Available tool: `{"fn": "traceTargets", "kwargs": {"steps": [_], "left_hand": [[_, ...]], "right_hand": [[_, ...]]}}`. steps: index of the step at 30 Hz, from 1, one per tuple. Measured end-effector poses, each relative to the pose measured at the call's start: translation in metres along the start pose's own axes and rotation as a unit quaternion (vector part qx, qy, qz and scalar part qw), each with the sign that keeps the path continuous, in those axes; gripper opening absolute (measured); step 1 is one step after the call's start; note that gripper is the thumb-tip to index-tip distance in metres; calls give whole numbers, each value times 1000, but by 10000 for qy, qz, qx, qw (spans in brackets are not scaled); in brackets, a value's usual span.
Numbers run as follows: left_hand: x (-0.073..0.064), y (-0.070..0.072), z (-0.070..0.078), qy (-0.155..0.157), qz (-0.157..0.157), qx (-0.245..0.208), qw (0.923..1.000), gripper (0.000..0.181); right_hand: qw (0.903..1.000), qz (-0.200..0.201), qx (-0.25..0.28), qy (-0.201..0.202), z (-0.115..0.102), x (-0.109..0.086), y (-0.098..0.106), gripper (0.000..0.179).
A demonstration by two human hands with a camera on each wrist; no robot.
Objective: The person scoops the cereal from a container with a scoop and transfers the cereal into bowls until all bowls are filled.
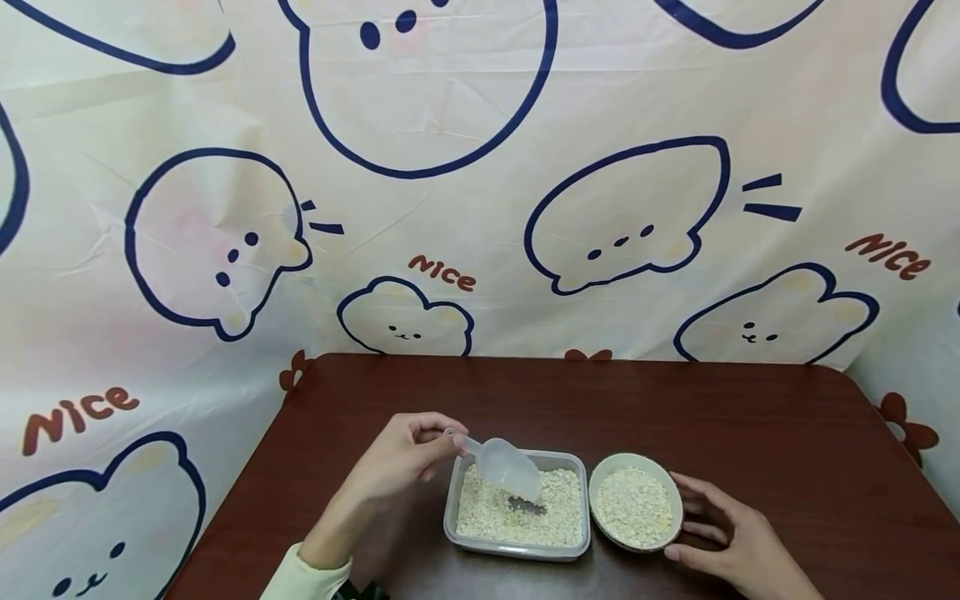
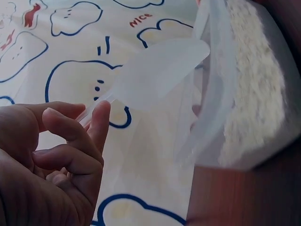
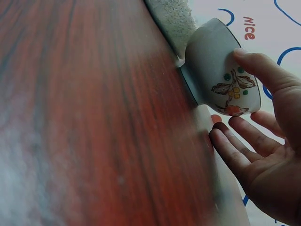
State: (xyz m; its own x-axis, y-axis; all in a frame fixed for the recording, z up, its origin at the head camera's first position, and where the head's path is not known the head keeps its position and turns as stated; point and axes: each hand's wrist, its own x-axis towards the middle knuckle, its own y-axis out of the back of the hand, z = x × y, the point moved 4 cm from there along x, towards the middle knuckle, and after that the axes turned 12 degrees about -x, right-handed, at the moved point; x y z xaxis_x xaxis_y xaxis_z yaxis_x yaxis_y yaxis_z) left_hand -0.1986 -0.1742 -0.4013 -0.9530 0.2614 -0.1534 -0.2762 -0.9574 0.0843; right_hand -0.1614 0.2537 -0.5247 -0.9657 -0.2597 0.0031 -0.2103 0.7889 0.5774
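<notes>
My left hand [image 1: 408,454] pinches the handle of a translucent white plastic scoop [image 1: 510,468] between thumb and fingers. The scoop's bowl hangs tilted over a clear plastic container [image 1: 517,550] filled with rolled oats [image 1: 498,512]; a small dark hollow shows in the oats below it. In the left wrist view the scoop [image 2: 155,75] looks empty. Just right of the container stands a round ceramic bowl [image 3: 216,66] with a leaf and berry pattern, full of oats [image 1: 633,504]. My right hand [image 1: 731,533] rests its thumb and fingertips against the bowl's right side, fingers loosely extended.
Both containers stand near the front of a dark red-brown wooden table [image 1: 750,425]. A pale cloth [image 1: 480,208] with blue cartoon outlines hangs behind and beside it. A light sleeve [image 1: 307,575] covers the left forearm.
</notes>
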Motion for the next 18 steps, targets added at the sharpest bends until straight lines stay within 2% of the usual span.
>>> {"fn": "traceTargets", "kwargs": {"steps": [9, 18], "left_hand": [[-7, 15, -5, 123, -60, 300, 9995, 29], [-6, 15, -17, 177, -120, 595, 9980, 23]], "right_hand": [[9999, 23, -25, -106, -4, -2, 1, 88], [9996, -83, -33, -274, -3, -1, 0, 90]]}}
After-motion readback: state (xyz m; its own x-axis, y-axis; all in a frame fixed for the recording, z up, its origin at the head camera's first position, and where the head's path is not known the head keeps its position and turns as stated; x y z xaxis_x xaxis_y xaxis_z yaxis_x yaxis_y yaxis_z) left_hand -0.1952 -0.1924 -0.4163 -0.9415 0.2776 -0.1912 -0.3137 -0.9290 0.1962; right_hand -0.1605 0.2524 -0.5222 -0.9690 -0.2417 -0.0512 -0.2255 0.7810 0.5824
